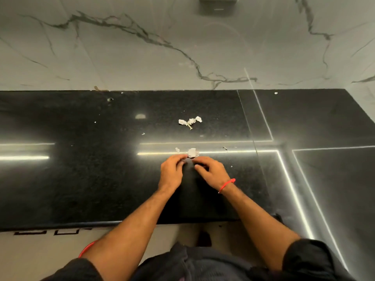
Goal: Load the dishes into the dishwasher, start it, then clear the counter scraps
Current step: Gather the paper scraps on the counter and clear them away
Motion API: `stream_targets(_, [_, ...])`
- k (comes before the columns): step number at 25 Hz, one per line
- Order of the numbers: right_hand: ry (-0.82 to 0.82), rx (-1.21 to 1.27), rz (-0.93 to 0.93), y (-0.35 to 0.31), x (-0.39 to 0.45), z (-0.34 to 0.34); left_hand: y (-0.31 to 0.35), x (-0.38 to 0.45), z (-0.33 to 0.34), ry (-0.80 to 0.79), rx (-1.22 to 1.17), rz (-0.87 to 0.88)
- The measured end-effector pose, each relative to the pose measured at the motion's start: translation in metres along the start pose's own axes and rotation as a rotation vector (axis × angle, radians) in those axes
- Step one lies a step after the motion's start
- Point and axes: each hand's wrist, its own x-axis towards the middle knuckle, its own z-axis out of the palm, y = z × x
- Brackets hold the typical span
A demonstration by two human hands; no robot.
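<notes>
Scrap (pixel 192 152) just beyond fingers (pixel 183 158) of both hands, seemingly touching

Two bare forearms reached forward from dark short sleeves, converging so the hands nearly met. The left hand (pixel 171 171) lay palm down, fingers curled at the tips. The right hand (pixel 211 171), a red thread around its wrist, curled its fingers inward toward the left.

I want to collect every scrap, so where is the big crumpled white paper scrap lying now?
In the head view, the big crumpled white paper scrap lies mid-counter on the black polished counter, beyond both hands, toward the marble wall.
</notes>
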Motion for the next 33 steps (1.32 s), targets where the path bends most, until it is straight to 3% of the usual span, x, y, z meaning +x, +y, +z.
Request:
stream_targets(3, [0.194, 0.11, 0.121, 0.033, 0.02, -0.05, 0.001, 0.009, -0.003, 0.171, 0.019, 0.021])
stream_targets(6, [0.343, -0.111, 0.234, 0.068, 0.036, -0.083, -0.021, 0.003, -0.014, 0.204, 0.178, -0.125])
stream_targets(8, [0.329, -0.284, 0.273, 0.077, 0.046, -0.086, -0.027, 0.002, -0.013, 0.147, 0.273, -0.245])
stream_targets(10, [0.287, -0.353, 0.248, 0.069, 0.052, -0.069, -0.023, 0.007, -0.003, 0.072, 0.296, -0.178])
stream_targets(13, [0.156, -0.255, 0.159, 0.035, 0.055, -0.026, -0.006, 0.033, 0.007, -0.027, 0.198, -0.132])
stream_targets(15, [0.139, -0.145, 0.147, 0.015, 0.065, -0.014, -0.002, 0.063, 0.001, -0.006, 0.146, -0.144])
stream_targets(19, [0.241, -0.144, 0.167, 0.009, 0.119, -0.041, -0.016, 0.12, -0.027, 0.111, 0.342, -0.115])
stream_targets(23, [0.093, -0.296, 0.221, 0.014, 0.18, -0.055, -0.024, 0.168, -0.02, -0.062, 0.37, -0.277])
stream_targets(28, [-0.064, -0.429, 0.072, 0.005, 0.209, -0.023, -0.001, 0.195, 0.02, -0.268, 0.247, -0.086])
stream_targets(33, [-0.056, -0.404, -0.126, 0.007, 0.162, -0.007, -0.014, 0.159, 0.02, -0.255, 0.256, 0.056])
